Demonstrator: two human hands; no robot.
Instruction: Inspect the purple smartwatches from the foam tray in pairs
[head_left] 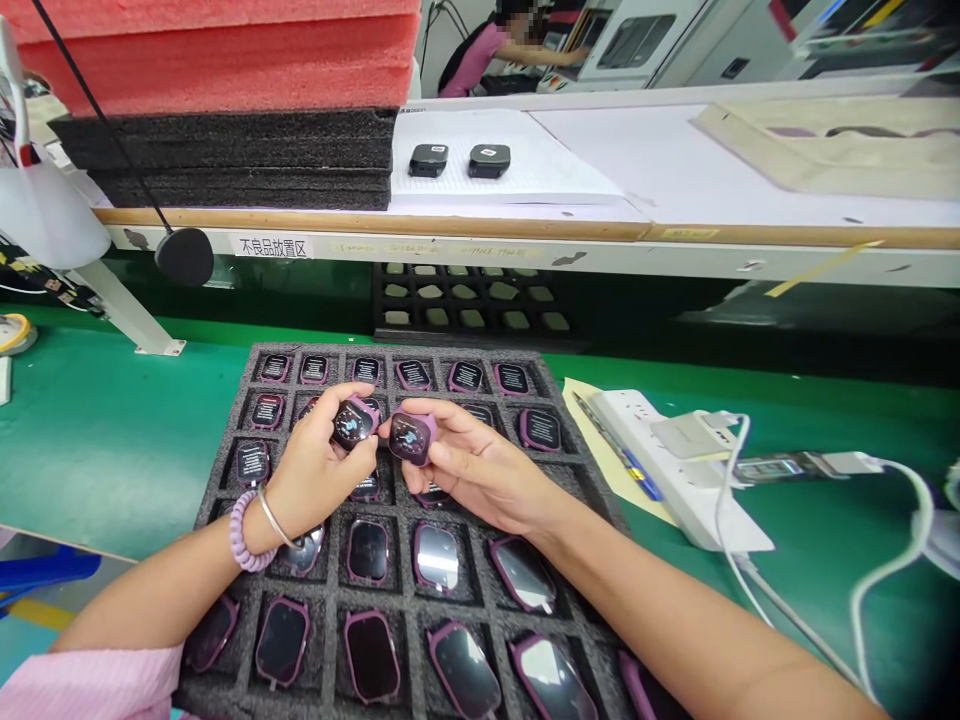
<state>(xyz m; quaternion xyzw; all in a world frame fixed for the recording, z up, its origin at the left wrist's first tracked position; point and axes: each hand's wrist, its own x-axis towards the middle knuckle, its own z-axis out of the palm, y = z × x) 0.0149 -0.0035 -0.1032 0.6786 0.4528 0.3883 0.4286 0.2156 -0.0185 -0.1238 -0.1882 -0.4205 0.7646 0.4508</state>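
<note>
2 purple-framed watch cases are held up, just beside each other, above the middle of a dark foam tray: the left watch (355, 424) is gripped between the thumb and fingers of the left hand (319, 455), and the right watch (411, 438) is pinched in the fingers of the right hand (480, 465). A dial is shown lit on both screens. The left wrist is ringed by a purple coil band (246, 535) and a silver bracelet (276, 518). In the compartments of the foam tray (442, 352), more purple cases are seated, with text displayed on those at the far side. To the right, a white power strip (709, 515) is set on the green table (97, 420), beside a pen (641, 475) laid on yellow paper (611, 472). Farther off, 2 black devices (489, 161) are placed on a shelf (600, 140), with red foam (225, 65) stacked on black foam (240, 155) to their left.
</note>
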